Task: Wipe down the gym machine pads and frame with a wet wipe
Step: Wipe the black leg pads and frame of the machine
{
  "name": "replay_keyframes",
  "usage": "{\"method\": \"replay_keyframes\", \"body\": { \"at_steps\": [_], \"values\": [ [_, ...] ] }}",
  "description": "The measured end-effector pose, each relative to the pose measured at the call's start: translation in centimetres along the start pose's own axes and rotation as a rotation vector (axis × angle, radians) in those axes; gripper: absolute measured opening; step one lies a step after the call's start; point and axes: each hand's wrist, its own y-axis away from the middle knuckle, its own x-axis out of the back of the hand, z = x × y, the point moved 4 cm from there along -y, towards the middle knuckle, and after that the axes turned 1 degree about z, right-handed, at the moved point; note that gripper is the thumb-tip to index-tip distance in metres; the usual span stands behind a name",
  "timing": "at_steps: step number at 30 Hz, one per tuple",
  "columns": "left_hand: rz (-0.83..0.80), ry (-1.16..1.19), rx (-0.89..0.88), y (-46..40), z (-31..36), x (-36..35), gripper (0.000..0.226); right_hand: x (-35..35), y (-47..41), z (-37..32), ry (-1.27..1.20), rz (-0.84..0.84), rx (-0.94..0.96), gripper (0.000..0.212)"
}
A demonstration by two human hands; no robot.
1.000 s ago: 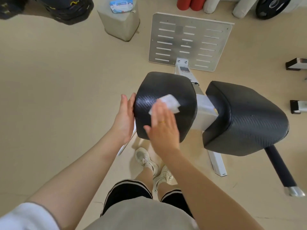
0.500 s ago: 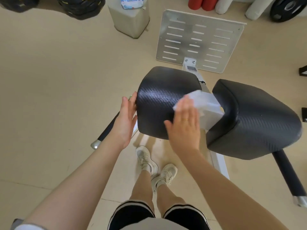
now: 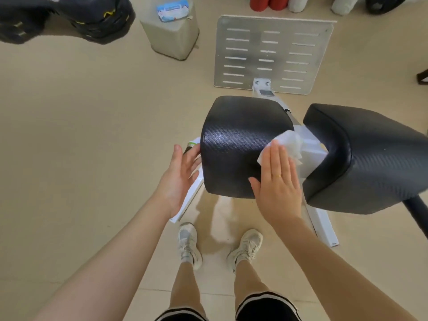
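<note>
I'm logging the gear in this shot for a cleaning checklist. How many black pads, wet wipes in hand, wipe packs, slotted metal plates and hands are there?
Black pads: 2, left pad and right pad
Wet wipe in use: 1
Wipe pack: 1
Slotted metal plate: 1
Hands: 2, left hand and right hand
Total: 7
</note>
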Motion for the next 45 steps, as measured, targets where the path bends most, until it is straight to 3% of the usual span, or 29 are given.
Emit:
{"method": "replay_keyframes", "body": {
  "at_steps": [2, 7, 10, 14, 18, 20, 23, 28, 34, 37, 41, 45],
  "values": [
    [-0.019, 0.024, 0.027, -0.5, 0.2, 0.6, 0.068, -0.3, -0.4, -2.5, -0.083, 0.02, -0.068, 0.066],
    [-0.262, -0.111, 0.013, -0.7, 0.8, 1.7, 0.067, -1.6, -2.2, -12.5, -0.186, 0.089, 0.055, 0.063],
    [-0.316, -0.212, 0.024, -0.9, 1.1, 2.6, 0.068, -2.2, -2.2, -12.2, -0.129, 0.125, 0.014, 0.06],
    [-0.286, -0.273, 0.049, -1.7, 0.5, 2.7, 0.06, -1.9, -0.5, -4.3, -0.132, 0.178, -0.376, 0.065],
    [-0.292, -0.285, 0.016, -1.7, -0.1, 1.7, 0.05, -1.7, 0.4, -1.4, -0.383, 0.254, -0.633, 0.064],
    [-0.318, -0.276, 0.001, -1.4, 0.1, 1.2, 0.043, -2.0, -0.2, -4.2, -0.401, 0.25, -0.534, 0.062],
    [-0.345, -0.254, -0.017, -1.5, 0.2, 1.3, 0.047, -3.2, -0.3, -10.7, -0.361, 0.25, -0.206, 0.057],
    [-0.338, -0.26, -0.022, -1.7, 0.1, 1.8, 0.05, -4.3, 0.3, -13.5, -0.254, 0.291, -0.023, 0.055],
    [-0.32, -0.225, -0.024, -1.5, -0.7, 1.7, 0.05, -3.1, 1.1, -4.0, -0.164, 0.291, -0.306, 0.054],
    [-0.316, -0.175, -0.008, -1.1, -1.1, 1.4, 0.053, -3.1, 0.8, -4.5, -0.265, 0.288, -0.377, 0.054],
    [-0.263, -0.138, -0.02, -0.4, -1.5, 0.6, 0.042, -5.0, 1.7, -11.0, -0.189, 0.187, 0.09, 0.06],
    [-0.196, -0.136, -0.019, -0.2, -1.8, -0.1, 0.04, -5.5, 2.4, -10.2, -0.147, 0.248, 0.139, 0.056]
  ]
}}
